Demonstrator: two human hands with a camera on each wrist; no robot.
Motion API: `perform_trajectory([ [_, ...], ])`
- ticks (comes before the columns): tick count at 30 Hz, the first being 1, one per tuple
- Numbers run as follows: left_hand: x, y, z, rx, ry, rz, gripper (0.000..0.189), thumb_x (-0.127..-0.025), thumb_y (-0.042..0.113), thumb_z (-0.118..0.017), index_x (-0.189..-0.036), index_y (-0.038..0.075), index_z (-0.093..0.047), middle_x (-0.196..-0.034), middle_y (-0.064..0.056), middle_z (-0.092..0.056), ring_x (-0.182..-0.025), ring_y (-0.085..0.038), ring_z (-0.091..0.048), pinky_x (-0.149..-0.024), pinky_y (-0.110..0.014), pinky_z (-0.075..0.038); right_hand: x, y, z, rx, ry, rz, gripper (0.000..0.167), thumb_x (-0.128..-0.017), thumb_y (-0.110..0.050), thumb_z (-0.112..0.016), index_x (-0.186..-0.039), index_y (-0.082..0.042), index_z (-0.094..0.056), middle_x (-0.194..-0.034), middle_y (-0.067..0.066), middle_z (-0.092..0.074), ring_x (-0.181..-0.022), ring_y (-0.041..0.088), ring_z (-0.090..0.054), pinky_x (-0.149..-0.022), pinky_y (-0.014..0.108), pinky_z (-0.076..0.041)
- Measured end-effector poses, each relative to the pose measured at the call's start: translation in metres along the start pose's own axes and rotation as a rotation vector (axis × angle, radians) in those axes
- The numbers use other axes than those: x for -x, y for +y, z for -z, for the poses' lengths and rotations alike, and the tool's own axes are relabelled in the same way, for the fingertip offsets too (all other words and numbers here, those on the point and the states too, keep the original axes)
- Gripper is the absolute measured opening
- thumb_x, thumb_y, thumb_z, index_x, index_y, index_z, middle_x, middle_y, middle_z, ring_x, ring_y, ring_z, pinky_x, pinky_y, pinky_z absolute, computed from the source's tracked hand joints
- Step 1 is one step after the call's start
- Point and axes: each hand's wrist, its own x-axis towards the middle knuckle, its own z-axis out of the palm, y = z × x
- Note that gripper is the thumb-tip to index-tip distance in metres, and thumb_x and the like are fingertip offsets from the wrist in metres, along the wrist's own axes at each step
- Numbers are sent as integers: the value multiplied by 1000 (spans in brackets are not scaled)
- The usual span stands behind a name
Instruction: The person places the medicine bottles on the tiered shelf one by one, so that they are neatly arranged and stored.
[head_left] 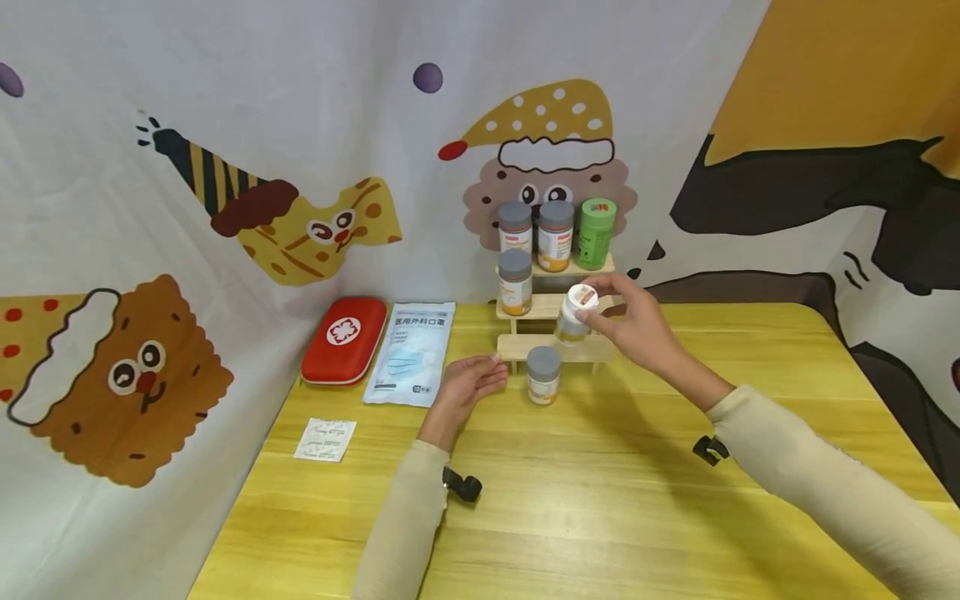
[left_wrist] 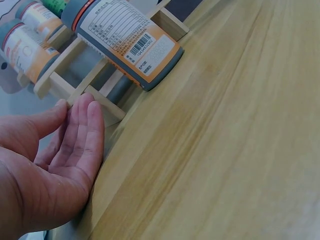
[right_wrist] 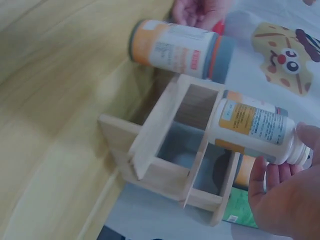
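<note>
A white bottle [head_left: 573,313] with an orange and blue label [right_wrist: 252,122] is at the right part of the stepped wooden rack [head_left: 551,347]. My right hand [head_left: 636,323] pinches it near its white cap; whether its base touches a step cannot be told. At the rack's front left end, my left hand [head_left: 468,385] has nearly straight fingers [left_wrist: 80,135], with fingertips at the lowest step's corner. A grey-lidded jar [head_left: 543,377] stands upright on the table before the rack. One similar jar [head_left: 515,283] occupies the middle step's left side.
Along the top step stand two grey-lidded jars [head_left: 555,237] and a green container [head_left: 596,235]. Left on the table [head_left: 570,508] lie a red case [head_left: 345,342], a mask packet [head_left: 411,354] and a small white packet [head_left: 325,440]. A printed cloth [head_left: 360,108] hangs behind.
</note>
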Motion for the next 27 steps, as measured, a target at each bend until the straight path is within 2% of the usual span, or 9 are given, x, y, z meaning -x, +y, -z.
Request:
perform_trajectory([
  [6, 0, -1, -2, -5, -8, -2, 26, -104, 11, -68, -123, -7, -68, -93, -6, -80, -85, -14, -79, -83, -28, -70, -12, -7, -1, -83, 22, -41, 43, -98, -16, -78, -137, -8, -62, -128, 12, -66, -117, 11, -58, -85, 14, -57],
  [11, -1, -1, -1, -10, -2, -2, 29, -104, 11, -69, -126, -8, -67, -97, -8, -80, -87, -15, -79, -84, -30, -70, -20, -4, -7, -118, 48, -44, 45, -96, -12, -80, -137, -5, -63, -128, 15, -66, -114, 9, -58, -84, 12, -57],
  [18, 0, -1, -1, -8, 6, -2, 30, -104, 13, -69, -126, -8, -68, -95, -8, -80, -87, -16, -79, -84, -30, -70, -33, 6, -16, -123, 103, -79, 41, -95, -14, -81, -133, -7, -66, -128, 12, -67, -118, 17, -60, -84, 18, -57],
  [27, 0, -1, -2, -16, 5, -8, 31, -104, 13, -69, -126, -8, -67, -96, -8, -80, -86, -15, -79, -84, -30, -70, -42, 7, -22, -143, 128, -72, 43, -94, -13, -82, -134, -8, -66, -129, 11, -66, -117, 18, -61, -86, 23, -58],
])
